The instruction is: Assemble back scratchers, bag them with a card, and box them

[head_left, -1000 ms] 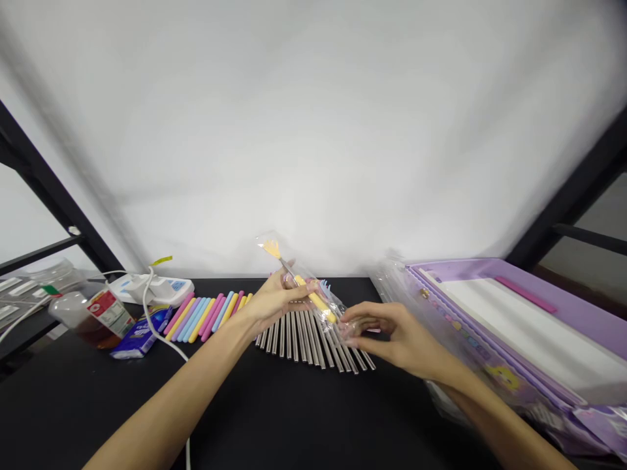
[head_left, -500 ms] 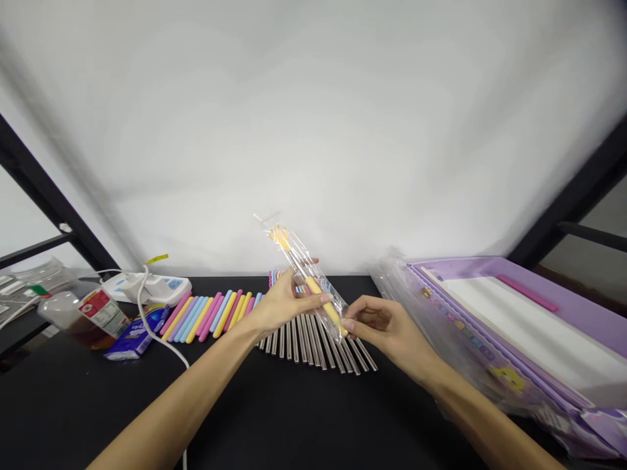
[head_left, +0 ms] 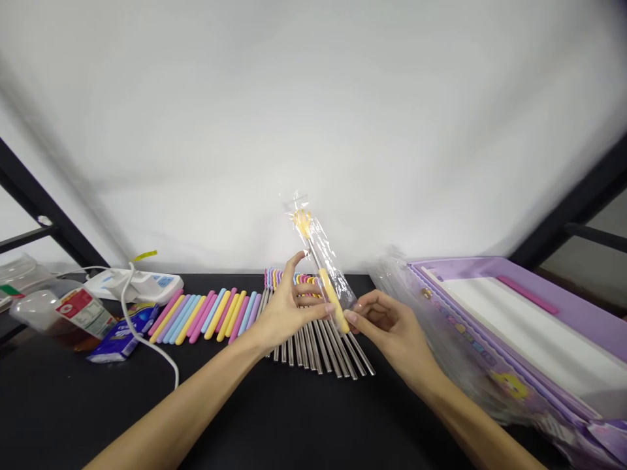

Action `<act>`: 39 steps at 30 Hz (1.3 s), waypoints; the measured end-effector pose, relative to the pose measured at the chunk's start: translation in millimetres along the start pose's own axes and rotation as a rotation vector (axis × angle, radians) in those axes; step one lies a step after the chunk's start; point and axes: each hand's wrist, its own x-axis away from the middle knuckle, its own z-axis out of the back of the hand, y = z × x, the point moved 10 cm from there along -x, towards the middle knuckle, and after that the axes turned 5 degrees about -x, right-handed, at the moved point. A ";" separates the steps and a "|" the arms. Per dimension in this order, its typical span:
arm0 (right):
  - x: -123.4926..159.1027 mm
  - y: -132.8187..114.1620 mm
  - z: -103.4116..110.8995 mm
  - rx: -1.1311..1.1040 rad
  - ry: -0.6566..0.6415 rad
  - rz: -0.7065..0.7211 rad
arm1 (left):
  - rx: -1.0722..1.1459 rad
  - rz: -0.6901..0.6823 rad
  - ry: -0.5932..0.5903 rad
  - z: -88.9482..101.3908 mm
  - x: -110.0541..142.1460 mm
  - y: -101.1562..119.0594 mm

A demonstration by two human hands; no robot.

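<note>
a light, probably slippery yellow-handled utensil [head_left: 333,300] in a clear plastic sleeve [head_left: 318,238], tilted upright above fanned steel rods [head_left: 318,349], is best held at its stiff handle; the right hand [head_left: 386,320] pinches the sleeve's lower end, the left hand [head_left: 294,313] close beside it, its grip unclear.

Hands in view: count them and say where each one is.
2: the left hand is over the steel rods, at the bagged utensil; the right hand pinches that bag's lower end. None seem hidden.
</note>
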 end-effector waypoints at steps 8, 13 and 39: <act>-0.3 3.4 3.3 -0.045 0.038 -0.061 | -0.143 -0.077 -0.007 -5.7 1.9 6.5; -1.6 2.4 -0.8 -0.044 -0.054 -0.087 | -0.138 -0.110 -0.013 -2.6 -2.0 8.0; -7.7 -19.6 32.8 0.902 -0.074 0.136 | -0.297 -0.237 0.259 63.3 -10.6 37.8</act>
